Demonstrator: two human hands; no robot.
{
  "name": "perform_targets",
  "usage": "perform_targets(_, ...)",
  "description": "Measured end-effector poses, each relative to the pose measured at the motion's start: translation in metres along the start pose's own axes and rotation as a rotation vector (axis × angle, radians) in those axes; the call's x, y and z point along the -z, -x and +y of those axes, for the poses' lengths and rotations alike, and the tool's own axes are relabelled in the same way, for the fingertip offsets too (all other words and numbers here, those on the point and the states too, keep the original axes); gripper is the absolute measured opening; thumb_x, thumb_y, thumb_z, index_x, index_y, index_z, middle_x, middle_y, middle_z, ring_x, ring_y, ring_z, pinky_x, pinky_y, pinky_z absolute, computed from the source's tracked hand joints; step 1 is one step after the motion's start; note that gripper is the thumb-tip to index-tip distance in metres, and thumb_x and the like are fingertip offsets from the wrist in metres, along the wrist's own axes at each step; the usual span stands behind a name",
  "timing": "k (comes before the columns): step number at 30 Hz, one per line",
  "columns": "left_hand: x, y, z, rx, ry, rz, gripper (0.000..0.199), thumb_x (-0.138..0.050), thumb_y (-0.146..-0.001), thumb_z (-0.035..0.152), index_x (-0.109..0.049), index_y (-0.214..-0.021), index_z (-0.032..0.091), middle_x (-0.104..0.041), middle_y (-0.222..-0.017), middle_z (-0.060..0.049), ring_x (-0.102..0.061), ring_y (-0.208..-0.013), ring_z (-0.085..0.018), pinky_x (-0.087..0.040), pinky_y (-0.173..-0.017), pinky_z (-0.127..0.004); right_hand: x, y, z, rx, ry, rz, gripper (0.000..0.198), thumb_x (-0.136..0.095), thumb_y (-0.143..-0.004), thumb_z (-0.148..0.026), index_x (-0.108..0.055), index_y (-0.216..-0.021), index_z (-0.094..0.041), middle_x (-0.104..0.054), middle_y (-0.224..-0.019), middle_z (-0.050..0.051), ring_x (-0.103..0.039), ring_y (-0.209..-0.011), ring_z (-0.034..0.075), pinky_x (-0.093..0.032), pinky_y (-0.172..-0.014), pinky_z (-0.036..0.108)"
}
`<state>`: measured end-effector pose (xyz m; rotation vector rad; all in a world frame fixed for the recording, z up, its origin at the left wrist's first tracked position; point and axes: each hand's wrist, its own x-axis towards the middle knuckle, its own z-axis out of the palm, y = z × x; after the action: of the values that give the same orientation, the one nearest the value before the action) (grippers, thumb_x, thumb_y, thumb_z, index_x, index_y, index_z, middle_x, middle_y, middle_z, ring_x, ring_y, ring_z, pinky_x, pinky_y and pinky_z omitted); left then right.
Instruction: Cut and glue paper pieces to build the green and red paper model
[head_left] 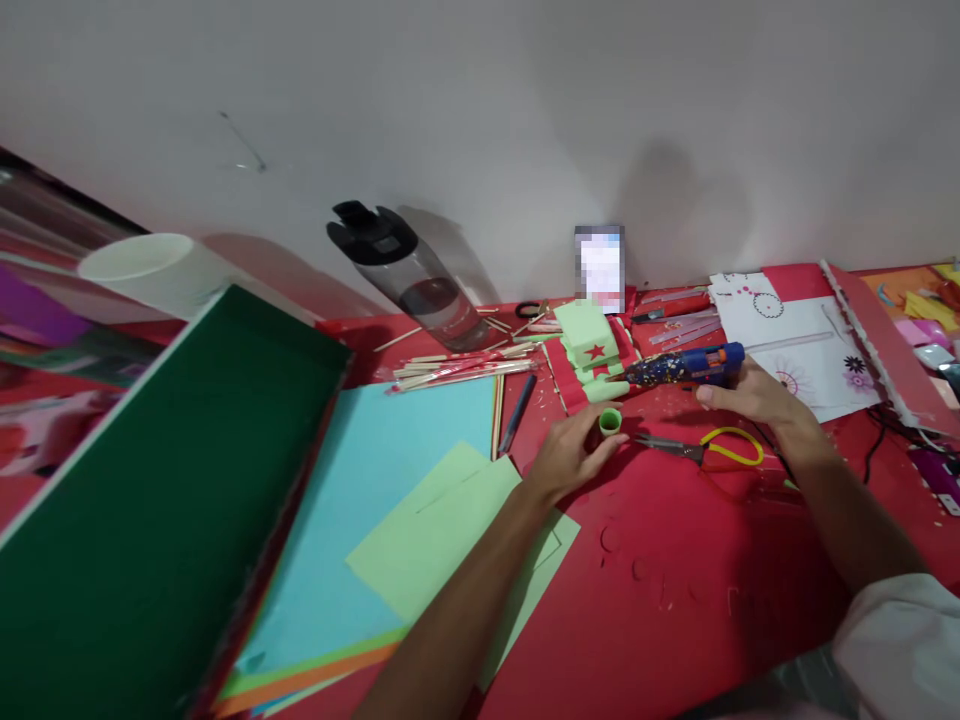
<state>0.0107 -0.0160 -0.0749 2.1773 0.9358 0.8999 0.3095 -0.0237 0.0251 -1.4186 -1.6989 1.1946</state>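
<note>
My left hand [574, 450] is closed around a small green paper tube [610, 422], its open end facing up. In my right hand [754, 400] is a blue glue gun [690, 366], speckled along its barrel, with a clear glue stick coming out of the back. The nozzle points left, just above the green tube and beside a light green and red paper model [589, 345] with a red star. Below the glue gun, scissors [701, 450] with yellow handles lie on the red table.
Light green sheets [427, 530] rest on blue paper [322, 560] at left, beside a dark green box [150, 500]. Farther back are wooden sticks [457, 368], a water bottle [412, 275] and a phone [602, 270] against the wall. Patterned paper [795, 350] and dark cables lie at right.
</note>
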Motion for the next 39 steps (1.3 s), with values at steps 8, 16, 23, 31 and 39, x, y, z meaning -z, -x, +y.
perform_targets(8, 0.000, 0.000, 0.002, 0.021, -0.009, -0.004, 0.036, -0.062, -0.103, 0.044, -0.067, -0.125, 0.017, -0.080, -0.108, -0.012, -0.076, -0.091, -0.024, -0.059, -0.083, -0.037, -0.007, 0.005, -0.024, 0.150, 0.390, 0.066, 0.034, -0.072, -0.090, -0.061, -0.078, -0.086, -0.027, -0.077, -0.089, 0.005, -0.072, -0.087, 0.030, -0.055, -0.083, 0.042)
perform_targets(16, -0.003, -0.001, 0.000, 0.024, -0.008, 0.008, 0.031, -0.062, -0.104, 0.044, -0.068, -0.117, 0.017, -0.078, -0.095, -0.008, -0.073, -0.083, -0.021, -0.056, -0.077, -0.033, -0.012, 0.007, -0.040, 0.217, 0.521, 0.043, 0.037, -0.067, -0.095, -0.058, -0.068, -0.078, -0.025, -0.072, -0.080, 0.003, -0.063, -0.071, 0.022, -0.045, -0.067, 0.033)
perform_targets(23, -0.004, 0.000, -0.003, 0.002, -0.024, 0.014, 0.038, -0.063, -0.103, 0.048, -0.067, -0.122, 0.016, -0.077, -0.092, -0.008, -0.072, -0.078, -0.021, -0.055, -0.074, -0.032, -0.016, 0.006, -0.043, 0.233, 0.575, 0.016, 0.034, -0.065, -0.098, -0.056, -0.070, -0.083, -0.026, -0.071, -0.081, 0.002, -0.061, -0.073, 0.021, -0.041, -0.067, 0.032)
perform_targets(31, -0.004, 0.000, -0.002, 0.018, 0.000, 0.011, 0.042, -0.065, -0.102, 0.048, -0.067, -0.128, 0.014, -0.076, -0.086, -0.006, -0.071, -0.076, -0.020, -0.056, -0.073, -0.032, -0.017, 0.004, -0.041, 0.220, 0.595, -0.003, 0.036, -0.063, -0.100, -0.057, -0.074, -0.085, -0.027, -0.072, -0.082, 0.003, -0.062, -0.074, 0.022, -0.041, -0.067, 0.033)
perform_targets(39, -0.005, 0.000, -0.004, -0.004, -0.014, 0.024, 0.045, -0.064, -0.103, 0.049, -0.065, -0.132, 0.015, -0.079, -0.097, -0.009, -0.073, -0.078, -0.020, -0.056, -0.073, -0.031, -0.018, 0.004, -0.032, 0.200, 0.552, -0.011, 0.036, -0.064, -0.100, -0.057, -0.073, -0.085, -0.026, -0.075, -0.087, 0.002, -0.066, -0.077, 0.022, -0.045, -0.070, 0.032)
